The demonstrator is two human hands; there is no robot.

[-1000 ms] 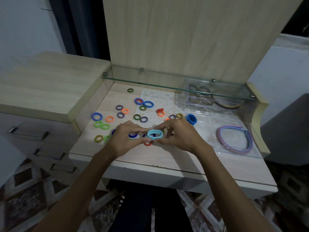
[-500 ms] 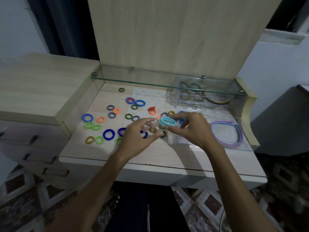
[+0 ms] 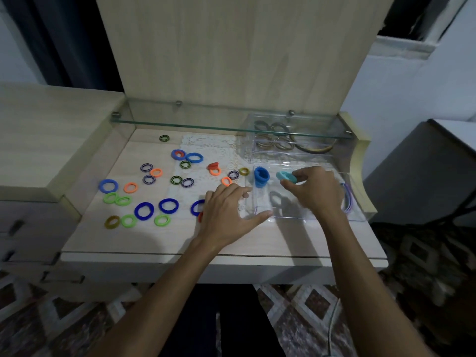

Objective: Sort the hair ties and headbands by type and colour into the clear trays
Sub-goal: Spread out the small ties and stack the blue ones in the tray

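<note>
The right hand [image 3: 315, 190] pinches a light blue hair tie [image 3: 286, 177] just above the clear tray [image 3: 288, 217], beside the blue ties [image 3: 261, 177] standing in it. The left hand [image 3: 226, 215] lies flat and open against the tray's near corner. Let go crooked, the tie could bounce out.
</note>
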